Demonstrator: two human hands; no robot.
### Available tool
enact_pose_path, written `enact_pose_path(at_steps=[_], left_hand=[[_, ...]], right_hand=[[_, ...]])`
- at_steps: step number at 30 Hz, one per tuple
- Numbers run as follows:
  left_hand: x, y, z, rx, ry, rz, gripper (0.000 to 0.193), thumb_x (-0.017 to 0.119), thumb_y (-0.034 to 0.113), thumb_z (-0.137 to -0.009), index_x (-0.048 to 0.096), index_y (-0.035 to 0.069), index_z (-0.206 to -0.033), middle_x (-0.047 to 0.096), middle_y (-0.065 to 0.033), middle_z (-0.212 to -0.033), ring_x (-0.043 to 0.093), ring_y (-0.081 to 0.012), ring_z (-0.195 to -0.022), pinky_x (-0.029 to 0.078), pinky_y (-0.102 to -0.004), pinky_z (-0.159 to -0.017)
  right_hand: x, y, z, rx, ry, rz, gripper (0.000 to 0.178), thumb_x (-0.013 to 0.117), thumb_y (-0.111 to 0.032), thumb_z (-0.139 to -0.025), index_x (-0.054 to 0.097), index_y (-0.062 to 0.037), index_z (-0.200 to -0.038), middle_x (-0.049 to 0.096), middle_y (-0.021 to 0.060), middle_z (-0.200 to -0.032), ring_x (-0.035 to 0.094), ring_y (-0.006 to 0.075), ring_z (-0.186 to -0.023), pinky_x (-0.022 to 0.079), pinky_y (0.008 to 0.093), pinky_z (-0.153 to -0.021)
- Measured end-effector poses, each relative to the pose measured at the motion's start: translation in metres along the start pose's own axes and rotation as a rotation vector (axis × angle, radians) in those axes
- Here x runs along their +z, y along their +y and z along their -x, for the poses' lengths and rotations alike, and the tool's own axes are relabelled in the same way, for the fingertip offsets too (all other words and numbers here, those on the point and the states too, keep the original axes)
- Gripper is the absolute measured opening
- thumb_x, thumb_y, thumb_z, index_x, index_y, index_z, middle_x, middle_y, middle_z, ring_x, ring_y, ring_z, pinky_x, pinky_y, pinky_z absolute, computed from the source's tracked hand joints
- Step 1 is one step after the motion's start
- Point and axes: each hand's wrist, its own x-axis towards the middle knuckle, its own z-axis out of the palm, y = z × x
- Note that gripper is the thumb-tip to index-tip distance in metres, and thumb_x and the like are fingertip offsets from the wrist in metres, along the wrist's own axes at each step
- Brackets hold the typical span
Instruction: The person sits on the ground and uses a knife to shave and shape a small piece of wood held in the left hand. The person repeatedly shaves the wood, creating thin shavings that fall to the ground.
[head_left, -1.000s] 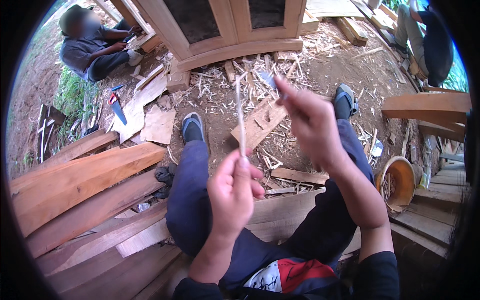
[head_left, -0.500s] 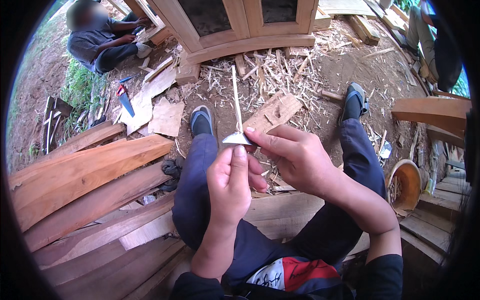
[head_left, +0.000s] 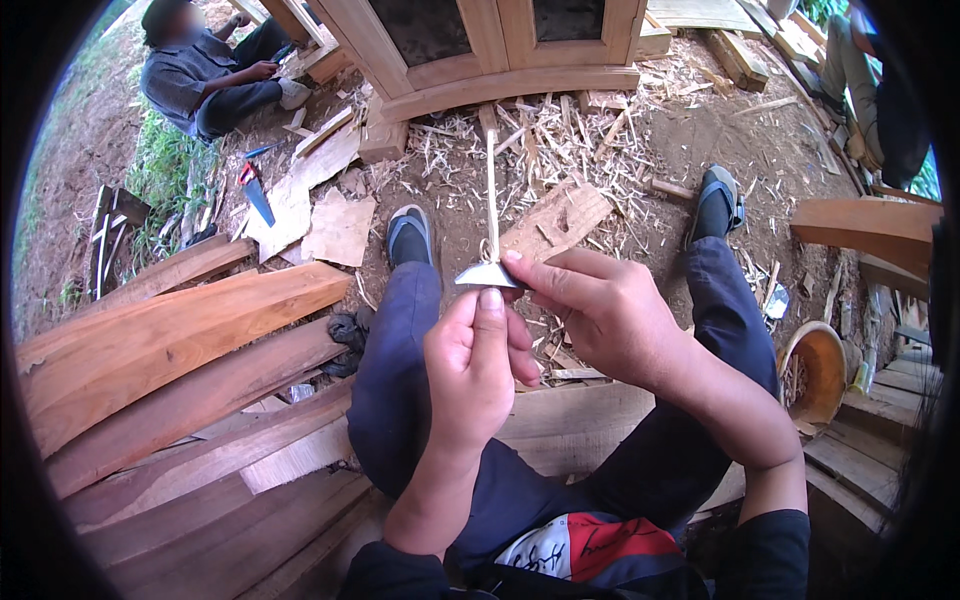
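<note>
A thin pale wood strip (head_left: 491,190) points away from me, its near end meeting a short shiny knife blade (head_left: 483,275) that tapers to a point on the left. A small curl shows where they meet. My left hand (head_left: 475,350) pinches the near end, its thumb just under the blade and the other fingers curled. My right hand (head_left: 605,315) is closed at the blade's right end, thumb and forefinger pressed together by the strip. Whatever handle the knife has is hidden in the fingers.
Boards (head_left: 180,340) are stacked on the left. A red-handled saw (head_left: 257,195) lies beyond them. Ahead stands a panelled wooden frame (head_left: 510,82) among shavings. A flat wood piece (head_left: 560,218) lies between my feet, a yellowish bucket (head_left: 815,365) at right. Another person (head_left: 215,80) sits far left.
My hands keep nearly the same hold on the knife and strip. The whole view has shifted slightly, and the person at far left has moved an arm.
</note>
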Motion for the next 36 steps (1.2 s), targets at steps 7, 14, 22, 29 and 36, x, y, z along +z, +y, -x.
enact_pose_path(at_steps=[7,14,22,29,36], left_hand=[[0.004,-0.003,0.001,-0.003,0.013,-0.055,0.032,0.043,0.023,-0.106,0.059,-0.001,-0.093,0.054,-0.0023,-0.066,0.05,-0.0077,-0.044,0.041,-0.0211,-0.039],[0.007,0.0,-0.001,-0.028,0.027,-0.078,0.033,0.04,0.022,-0.107,0.059,-0.005,-0.11,0.053,-0.0014,-0.066,0.051,-0.0053,-0.045,0.042,-0.0193,-0.042],[0.0,-0.005,0.001,-0.023,0.022,-0.124,0.032,0.041,0.023,-0.107,0.06,-0.003,-0.109,0.051,0.0001,-0.063,0.048,-0.0033,-0.046,0.038,-0.0201,-0.042],[0.003,-0.005,0.001,0.013,0.036,-0.13,0.032,0.041,0.024,-0.107,0.059,-0.003,-0.108,0.049,0.0011,-0.064,0.043,-0.0028,-0.044,0.036,-0.0193,-0.038],[0.007,-0.007,0.004,0.064,0.024,-0.168,0.03,0.042,0.023,-0.106,0.058,-0.003,-0.109,0.049,0.0016,-0.064,0.042,-0.0027,-0.044,0.035,-0.0189,-0.039]], right_hand=[[0.0,-0.005,0.0,0.064,-0.05,0.046,0.043,0.066,-0.002,-0.079,0.069,-0.0111,-0.121,0.062,0.0109,-0.073,0.065,0.0299,-0.063,0.053,0.0387,-0.053],[0.005,-0.003,-0.005,0.149,0.025,-0.07,0.034,0.068,-0.004,-0.083,0.069,-0.0061,-0.117,0.068,0.0141,-0.082,0.067,0.0336,-0.07,0.054,0.0398,-0.061],[0.0,-0.006,0.003,0.147,-0.068,-0.081,0.035,0.069,-0.005,-0.084,0.068,-0.0047,-0.118,0.066,0.0156,-0.08,0.066,0.0343,-0.069,0.053,0.0402,-0.061],[0.003,-0.003,0.0,0.113,-0.013,-0.059,0.035,0.069,-0.005,-0.083,0.069,-0.0067,-0.119,0.063,0.0142,-0.076,0.064,0.0335,-0.066,0.051,0.0405,-0.06],[-0.005,0.006,-0.004,0.096,-0.002,-0.094,0.035,0.069,-0.002,-0.081,0.071,-0.0069,-0.116,0.068,0.0171,-0.085,0.067,0.0344,-0.075,0.053,0.0396,-0.065]])
